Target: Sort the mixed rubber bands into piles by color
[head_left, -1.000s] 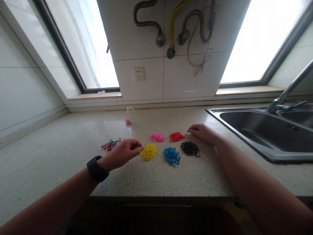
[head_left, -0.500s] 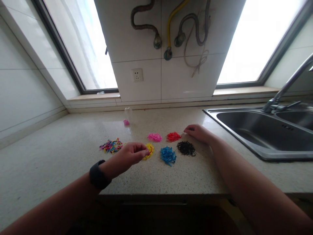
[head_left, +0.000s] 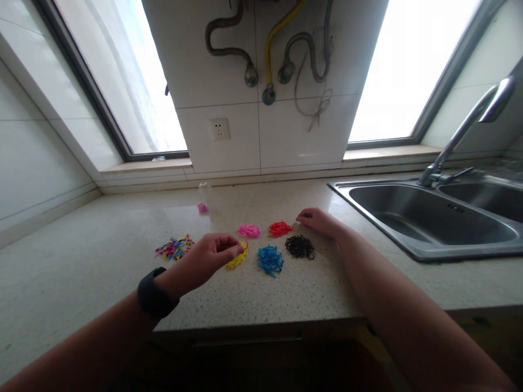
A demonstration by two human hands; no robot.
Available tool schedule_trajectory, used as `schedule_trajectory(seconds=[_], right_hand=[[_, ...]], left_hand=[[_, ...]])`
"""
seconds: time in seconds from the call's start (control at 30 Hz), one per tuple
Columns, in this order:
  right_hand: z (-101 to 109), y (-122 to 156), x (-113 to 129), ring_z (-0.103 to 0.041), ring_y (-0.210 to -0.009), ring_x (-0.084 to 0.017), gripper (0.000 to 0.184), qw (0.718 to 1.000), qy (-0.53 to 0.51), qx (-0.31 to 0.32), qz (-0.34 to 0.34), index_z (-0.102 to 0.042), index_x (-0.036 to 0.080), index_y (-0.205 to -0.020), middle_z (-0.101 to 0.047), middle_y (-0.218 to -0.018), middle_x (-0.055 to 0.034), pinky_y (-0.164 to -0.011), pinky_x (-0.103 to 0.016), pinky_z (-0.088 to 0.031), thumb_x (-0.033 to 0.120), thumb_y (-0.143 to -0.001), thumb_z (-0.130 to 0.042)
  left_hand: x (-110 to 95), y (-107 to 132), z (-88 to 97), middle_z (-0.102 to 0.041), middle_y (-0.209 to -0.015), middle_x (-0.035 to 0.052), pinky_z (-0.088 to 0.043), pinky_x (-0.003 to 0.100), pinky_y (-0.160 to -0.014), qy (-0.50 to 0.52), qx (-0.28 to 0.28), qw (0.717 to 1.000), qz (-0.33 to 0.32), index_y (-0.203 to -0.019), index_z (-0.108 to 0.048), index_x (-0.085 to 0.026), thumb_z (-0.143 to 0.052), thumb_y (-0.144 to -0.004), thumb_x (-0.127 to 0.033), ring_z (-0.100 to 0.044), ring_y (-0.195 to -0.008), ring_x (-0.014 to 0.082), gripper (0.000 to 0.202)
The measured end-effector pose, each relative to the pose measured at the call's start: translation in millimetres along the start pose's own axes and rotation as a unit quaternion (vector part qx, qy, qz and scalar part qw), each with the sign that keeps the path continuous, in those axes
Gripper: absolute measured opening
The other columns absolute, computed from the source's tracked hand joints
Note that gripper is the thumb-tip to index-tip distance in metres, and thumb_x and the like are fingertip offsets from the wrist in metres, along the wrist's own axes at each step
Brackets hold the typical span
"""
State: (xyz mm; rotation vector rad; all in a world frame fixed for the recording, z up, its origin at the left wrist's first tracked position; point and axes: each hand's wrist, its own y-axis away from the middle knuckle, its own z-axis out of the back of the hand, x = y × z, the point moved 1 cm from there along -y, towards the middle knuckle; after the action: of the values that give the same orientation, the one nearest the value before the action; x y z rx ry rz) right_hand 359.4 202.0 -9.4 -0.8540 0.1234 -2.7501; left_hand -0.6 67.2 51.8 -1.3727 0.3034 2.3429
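My left hand point(head_left: 216, 253), with a dark band on its wrist, is pinched on a small red rubber band point(head_left: 245, 244) above the yellow rubber bands point(head_left: 237, 261). My right hand point(head_left: 314, 219) rests on the counter just right of the red rubber bands point(head_left: 280, 228); its fingers are drawn together, and what they hold, if anything, is hidden. Nearer to me lie the blue rubber bands point(head_left: 270, 261) and the black rubber bands point(head_left: 300, 247). The pink rubber bands point(head_left: 249, 231) sit left of the red pile. Behind my left hand is a mixed-colour pile point(head_left: 175, 247).
A clear container point(head_left: 204, 190) stands near the wall, with a pink lid-like piece point(head_left: 202, 207) by it. The steel sink point(head_left: 425, 215) and its faucet point(head_left: 445, 147) are at the right. Hoses point(head_left: 267, 49) hang on the wall above a socket point(head_left: 219, 129).
The view has turned slightly right, so everything appears shifted left. Both hands keep nearly the same places relative to the piles, the left still pinching the red rubber band.
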Motion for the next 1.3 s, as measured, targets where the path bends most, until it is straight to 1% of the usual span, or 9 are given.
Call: schedule_trajectory(seconds=[0.1, 0.2, 0.3, 0.37, 0.43, 0.67, 1.07, 1.17, 1.3], right_hand=[[-0.3, -0.4, 0.3, -0.066, -0.076, -0.020, 0.029, 1.000, 0.001, -0.002, -0.004, -0.077, 0.018, -0.092, -0.076, -0.084, -0.0067, -0.070, -0.030, -0.049, 0.040, -0.085, -0.058], [0.5, 0.2, 0.8, -0.066, -0.078, -0.020, 0.029, 1.000, -0.006, -0.008, -0.001, -0.077, 0.019, -0.092, -0.076, -0.086, -0.0064, -0.072, -0.030, -0.049, 0.040, -0.085, -0.059], [1.2, 0.7, 0.3, -0.066, -0.079, -0.020, 0.028, 1.000, -0.010, -0.010, -0.005, -0.077, 0.019, -0.092, -0.076, -0.087, -0.0058, -0.071, -0.029, -0.048, 0.040, -0.085, -0.059], [1.1, 0.5, -0.7, -0.066, -0.078, -0.020, 0.029, 1.000, -0.012, -0.010, -0.008, -0.077, 0.019, -0.093, -0.076, -0.087, -0.0059, -0.070, -0.029, -0.048, 0.040, -0.085, -0.059], [0.6, -0.1, -1.7, -0.066, -0.077, -0.020, 0.029, 1.000, -0.015, -0.009, -0.005, -0.077, 0.019, -0.093, -0.076, -0.086, -0.0060, -0.070, -0.029, -0.048, 0.040, -0.085, -0.059], [0.3, -1.9, -1.8, -0.066, -0.079, -0.020, 0.027, 1.000, -0.012, -0.006, -0.007, -0.077, 0.019, -0.093, -0.076, -0.089, -0.0062, -0.071, -0.030, -0.048, 0.039, -0.085, -0.059], [-2.1, -5.0, -4.6, -0.066, -0.077, -0.019, 0.029, 1.000, -0.003, -0.008, 0.001, -0.078, 0.018, -0.094, -0.076, -0.087, -0.0067, -0.069, -0.028, -0.046, 0.038, -0.085, -0.059], [-2.8, -5.3, -6.3, -0.065, -0.076, -0.018, 0.030, 1.000, -0.008, -0.006, 0.003, -0.077, 0.017, -0.094, -0.076, -0.086, -0.0062, -0.068, -0.027, -0.046, 0.039, -0.085, -0.059], [-2.8, -4.6, -6.0, -0.065, -0.075, -0.018, 0.030, 1.000, -0.004, -0.008, -0.002, -0.077, 0.018, -0.094, -0.076, -0.085, -0.0063, -0.067, -0.027, -0.046, 0.039, -0.085, -0.059]], left_hand=[[-13.7, -18.8, 4.5, -0.069, -0.088, 0.0056, -0.045, 0.027, -0.068, -0.059, -0.011, 0.998, -0.032, -0.097, -0.070, -0.014, -0.058, -0.091, -0.050, -0.058, -0.076, 0.0152, 0.038], [-26.7, -47.1, 2.6, -0.069, -0.081, 0.0052, -0.043, 0.027, -0.063, -0.145, -0.016, 0.988, -0.056, -0.094, -0.072, -0.012, -0.055, -0.091, -0.048, -0.058, -0.070, 0.0147, 0.040], [-32.1, -78.0, -7.3, -0.069, -0.073, 0.0060, -0.039, 0.027, -0.058, -0.294, -0.004, 0.953, -0.072, -0.088, -0.074, -0.012, -0.052, -0.092, -0.043, -0.059, -0.064, 0.0150, 0.038], [-30.4, -97.0, -15.3, -0.071, -0.072, 0.0084, -0.039, 0.028, -0.060, -0.378, -0.004, 0.923, -0.075, -0.085, -0.076, -0.013, -0.053, -0.090, -0.039, -0.061, -0.066, 0.0170, 0.035], [-25.5, -113.9, -22.2, -0.071, -0.073, 0.0116, -0.040, 0.030, -0.062, -0.414, -0.008, 0.908, -0.070, -0.081, -0.077, -0.013, -0.055, -0.087, -0.036, -0.063, -0.069, 0.0200, 0.033], [-11.4, -151.9, -32.5, -0.072, -0.072, 0.0119, -0.037, 0.028, -0.057, -0.459, 0.028, 0.887, -0.045, -0.077, -0.079, -0.014, -0.058, -0.079, -0.033, -0.063, -0.064, 0.0193, 0.028], [-11.1, -161.4, -41.7, -0.074, -0.079, 0.0107, -0.037, 0.027, -0.058, -0.466, 0.062, 0.882, -0.043, -0.085, -0.079, -0.015, -0.060, -0.081, -0.033, -0.062, -0.065, 0.0170, 0.027], [-14.0, -151.1, -36.6, -0.074, -0.078, 0.0093, -0.035, 0.027, -0.058, -0.460, 0.063, 0.884, -0.059, -0.083, -0.079, -0.016, -0.058, -0.083, -0.035, -0.061, -0.065, 0.0168, 0.028], [-21.7, -117.4, -20.0, -0.072, -0.077, 0.0082, -0.032, 0.028, -0.058, -0.447, 0.044, 0.889, -0.083, -0.085, -0.077, -0.015, -0.052, -0.090, -0.039, -0.058, -0.065, 0.0159, 0.035]])
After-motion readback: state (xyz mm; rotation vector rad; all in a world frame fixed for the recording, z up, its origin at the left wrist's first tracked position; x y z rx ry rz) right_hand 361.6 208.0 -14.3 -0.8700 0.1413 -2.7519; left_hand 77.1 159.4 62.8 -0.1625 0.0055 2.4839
